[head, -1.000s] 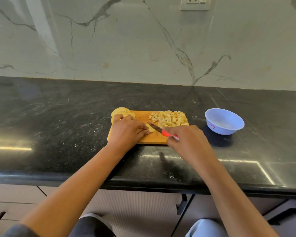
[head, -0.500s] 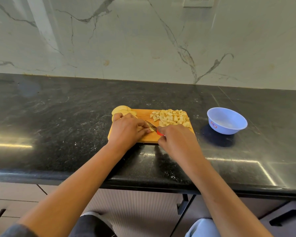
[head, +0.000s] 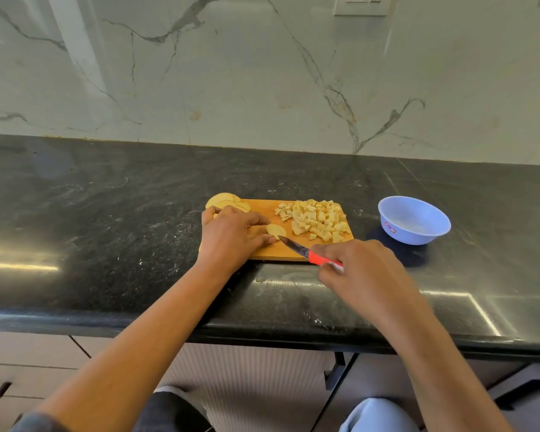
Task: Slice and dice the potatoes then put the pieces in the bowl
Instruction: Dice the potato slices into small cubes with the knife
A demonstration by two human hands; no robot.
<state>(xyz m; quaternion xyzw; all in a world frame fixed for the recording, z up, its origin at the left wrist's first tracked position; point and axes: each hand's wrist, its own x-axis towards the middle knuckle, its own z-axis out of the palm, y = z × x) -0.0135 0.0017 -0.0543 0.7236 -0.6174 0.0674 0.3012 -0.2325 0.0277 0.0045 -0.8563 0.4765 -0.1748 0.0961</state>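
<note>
- Left hand (head: 231, 238) palm down over the near-left part of the cutting board (head: 262, 213), wrist at the board's near edge, forearm slanting in from the near left.
- Fingers curled, tips pinning a round potato slice (head: 276, 230) flat against the wood; thumb out of sight under the hand.
- Right hand (head: 362, 269) just off the board's near edge, above the black counter (head: 106, 213), knuckles up, fingers wrapped tightly round the red handle of the knife (head: 307, 253).
- Blade angled toward the far left, tip at the near edge of the pinned slice; touching or just beside, too fine to settle.
- Heap of diced potato (head: 315, 218) on the right half of the board, apart from both hands.
- Stack of uncut slices (head: 223, 201) at the board's far-left corner, partly overhanging it, near side hidden behind the left knuckles.
- Blue bowl (head: 399, 233) on the counter right of the board, not touching it; label on its near wall too small to read.
- Most of the knife handle buried in the fist, only the front of the red grip and a pale sliver showing.
- Whatever is under the left palm, hidden.
- Wall socket (head: 360, 4) cut off by the top edge; both forearms cut off at the bottom edge.
</note>
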